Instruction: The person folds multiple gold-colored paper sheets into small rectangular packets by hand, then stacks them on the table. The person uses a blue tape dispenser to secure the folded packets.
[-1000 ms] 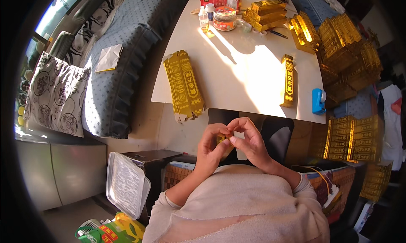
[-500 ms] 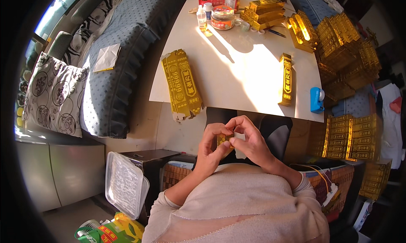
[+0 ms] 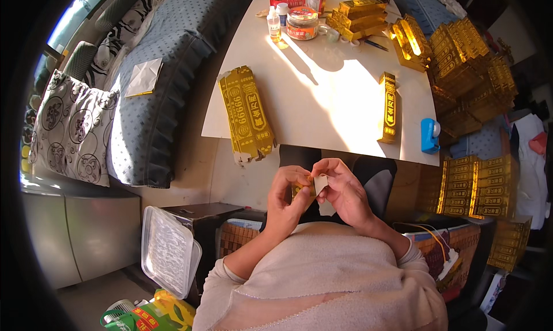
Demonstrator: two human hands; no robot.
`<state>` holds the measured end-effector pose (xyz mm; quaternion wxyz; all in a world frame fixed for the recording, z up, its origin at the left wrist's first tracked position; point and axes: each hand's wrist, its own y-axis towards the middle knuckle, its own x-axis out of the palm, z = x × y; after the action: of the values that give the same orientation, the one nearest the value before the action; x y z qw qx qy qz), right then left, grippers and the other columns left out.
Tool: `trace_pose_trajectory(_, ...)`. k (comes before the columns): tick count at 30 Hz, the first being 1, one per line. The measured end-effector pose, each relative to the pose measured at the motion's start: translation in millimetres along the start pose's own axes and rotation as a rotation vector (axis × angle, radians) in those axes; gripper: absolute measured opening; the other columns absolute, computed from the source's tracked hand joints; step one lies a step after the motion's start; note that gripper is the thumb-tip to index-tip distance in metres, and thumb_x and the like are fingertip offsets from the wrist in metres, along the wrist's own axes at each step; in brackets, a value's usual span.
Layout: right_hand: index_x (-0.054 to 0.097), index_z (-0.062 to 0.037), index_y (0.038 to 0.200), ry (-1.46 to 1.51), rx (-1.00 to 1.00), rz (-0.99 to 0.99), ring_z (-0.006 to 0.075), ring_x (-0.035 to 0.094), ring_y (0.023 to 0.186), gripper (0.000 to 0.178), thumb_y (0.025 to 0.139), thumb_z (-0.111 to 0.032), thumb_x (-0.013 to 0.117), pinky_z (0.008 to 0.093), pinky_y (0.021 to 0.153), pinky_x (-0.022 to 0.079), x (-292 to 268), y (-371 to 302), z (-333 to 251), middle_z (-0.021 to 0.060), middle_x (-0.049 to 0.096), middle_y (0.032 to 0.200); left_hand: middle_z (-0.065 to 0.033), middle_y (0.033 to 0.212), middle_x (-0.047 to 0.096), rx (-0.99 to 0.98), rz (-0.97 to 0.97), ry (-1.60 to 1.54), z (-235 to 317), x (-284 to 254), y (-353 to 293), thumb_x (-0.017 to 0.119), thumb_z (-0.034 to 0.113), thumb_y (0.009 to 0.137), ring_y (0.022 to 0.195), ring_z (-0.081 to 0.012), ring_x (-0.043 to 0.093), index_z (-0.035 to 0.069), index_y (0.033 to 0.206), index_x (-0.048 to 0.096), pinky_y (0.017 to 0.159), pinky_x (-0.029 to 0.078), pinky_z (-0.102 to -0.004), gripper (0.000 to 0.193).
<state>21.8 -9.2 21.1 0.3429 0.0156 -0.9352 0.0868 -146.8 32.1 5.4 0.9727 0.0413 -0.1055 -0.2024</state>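
Observation:
Close to my body, just off the table's near edge, my two hands work on a gold printed paper box (image 3: 303, 191), seen end-on and partly covered by fingers. My left hand (image 3: 284, 200) closes round its left side, thumb on top. A pale inner flap (image 3: 321, 185) stands up between the box and my right hand (image 3: 350, 200), whose thumb and fingers pinch it. On the table's near left lies a pile of flat gold box blanks (image 3: 246, 113), jutting over the edge. One long folded gold box (image 3: 389, 107) lies at the right.
A blue tape dispenser (image 3: 430, 136) sits at the white table's (image 3: 311, 121) right corner. Gold boxes are piled at the far side (image 3: 358, 19) and stacked high to the right (image 3: 461, 54). A round jar (image 3: 302, 23) and a small bottle (image 3: 274, 25) stand at the back.
My right fingers have shifted, and the pale inside of a flap now shows upright between them where mostly gold was seen. My left hand keeps its grip on the box.

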Motion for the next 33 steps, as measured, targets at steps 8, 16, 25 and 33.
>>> trace_pose_trajectory(8,0.057,-0.0061,0.115,-0.047,0.089,0.114,0.0044,0.05,0.075,0.018,0.101,-0.011,0.067,0.0198,0.063,0.042,-1,7,4,0.0007,0.059,0.1,-0.0108,0.121,0.055,0.069,-0.064,0.083,-7,2,-1,0.067,0.001,0.094,0.108,-0.0189,0.058,0.004,0.114,0.056,0.095,0.048,-0.0306,0.023)
trace_pose_trajectory(16,0.056,-0.0067,0.102,-0.276,0.103,0.088,0.0031,0.053,0.067,0.015,0.098,-0.011,0.069,0.0194,0.056,0.04,-6,4,-5,0.0004,0.06,0.082,-0.0092,0.117,0.059,-0.075,-0.1,-0.006,-12,2,-9,0.08,0.012,0.091,0.105,-0.0163,0.061,0.004,0.131,0.048,0.091,0.051,-0.0293,0.052)
trace_pose_trajectory(25,0.06,-0.0042,0.091,-0.582,-0.021,0.158,0.0062,0.057,0.082,0.013,0.089,-0.006,0.073,0.024,0.076,0.051,-9,2,-5,0.0007,0.056,0.104,-0.0054,0.125,0.057,-0.085,-0.183,0.139,-20,-4,-9,0.089,0.031,0.08,0.11,-0.0146,0.058,0.003,0.136,0.05,0.095,0.049,-0.0287,0.073)
trace_pose_trajectory(33,0.056,-0.0036,0.099,-0.615,-0.085,0.088,0.0019,0.052,0.076,0.014,0.094,-0.002,0.07,0.0183,0.059,0.045,-16,3,-2,0.0014,0.052,0.106,-0.0063,0.125,0.06,-0.1,-0.169,0.14,-17,-2,-7,0.09,0.028,0.081,0.111,-0.015,0.059,0.002,0.136,0.052,0.097,0.05,-0.0291,0.072)
